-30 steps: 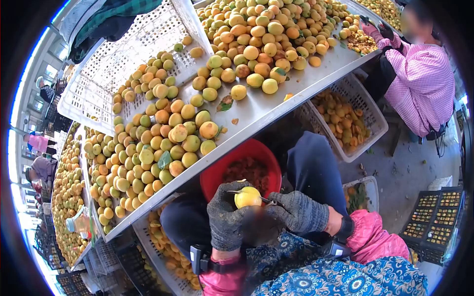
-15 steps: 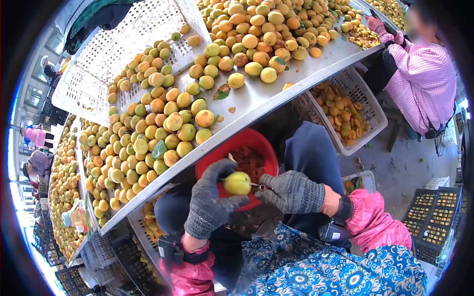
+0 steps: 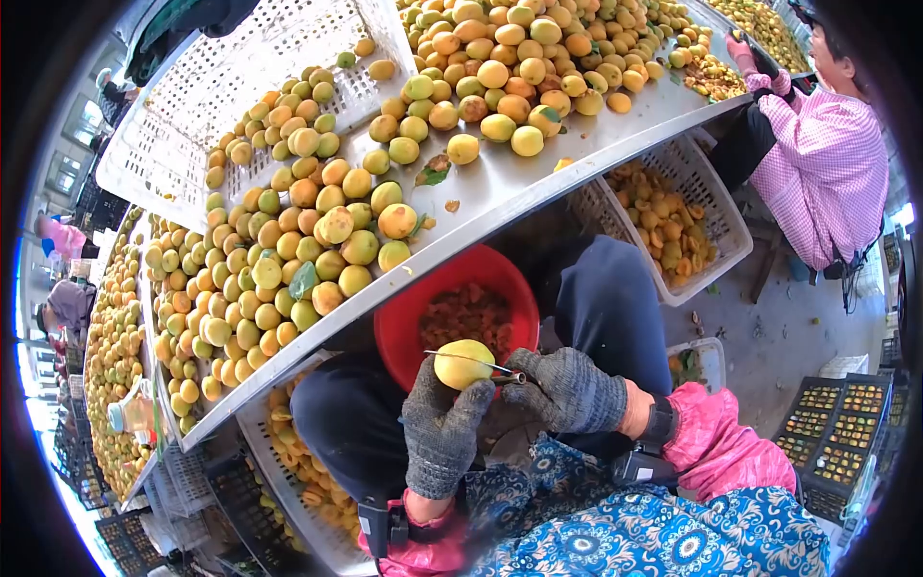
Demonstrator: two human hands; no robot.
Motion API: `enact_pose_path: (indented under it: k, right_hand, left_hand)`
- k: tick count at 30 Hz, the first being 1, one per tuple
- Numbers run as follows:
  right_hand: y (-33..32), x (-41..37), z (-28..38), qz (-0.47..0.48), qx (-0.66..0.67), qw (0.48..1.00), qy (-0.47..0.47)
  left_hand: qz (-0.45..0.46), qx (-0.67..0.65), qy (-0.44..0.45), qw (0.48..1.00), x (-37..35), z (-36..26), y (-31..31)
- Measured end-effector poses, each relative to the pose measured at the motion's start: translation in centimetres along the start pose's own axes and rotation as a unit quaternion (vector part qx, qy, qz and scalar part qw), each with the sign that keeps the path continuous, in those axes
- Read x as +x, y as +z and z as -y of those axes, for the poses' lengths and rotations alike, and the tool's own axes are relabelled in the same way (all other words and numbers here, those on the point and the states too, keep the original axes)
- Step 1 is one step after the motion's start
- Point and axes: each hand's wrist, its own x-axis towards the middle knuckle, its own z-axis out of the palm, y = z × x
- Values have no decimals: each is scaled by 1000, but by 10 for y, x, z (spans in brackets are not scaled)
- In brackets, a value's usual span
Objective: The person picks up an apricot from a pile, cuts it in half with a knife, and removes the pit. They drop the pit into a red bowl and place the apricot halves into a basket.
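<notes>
L hand [image 3: 442, 428] is holding fruit [image 3: 464, 367] in closed grip, R hand [image 3: 567, 389] clamping knife [image 3: 498, 367]; blade, beside fruit 0.5 s ago, is now crossing its top, so cut is apparently progressing.

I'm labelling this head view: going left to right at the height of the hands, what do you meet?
Left hand gripping a yellow fruit → right hand holding a knife → pink sleeve → black trays.
</notes>
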Motion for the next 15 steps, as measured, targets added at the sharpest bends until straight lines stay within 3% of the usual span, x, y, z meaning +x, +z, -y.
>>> enact_pose_path:
  k: [1, 7, 11, 15]
  right_hand:
    - [1, 0, -2, 18, -1, 1000, -9]
    - [8, 3, -11, 74, -57, 996, 2]
    - [5, 5, -7, 96, -101, 990, -4]
    - [13, 7, 0, 87, -108, 990, 11]
  left_hand:
    - [31, 76, 18, 996, 0, -1, -3]
    - [14, 174, 77, 982, -2, 8, -3]
    - [7, 113, 64, 991, -4, 12, 4]
    - [-72, 58, 39, 995, -4, 18, 14]
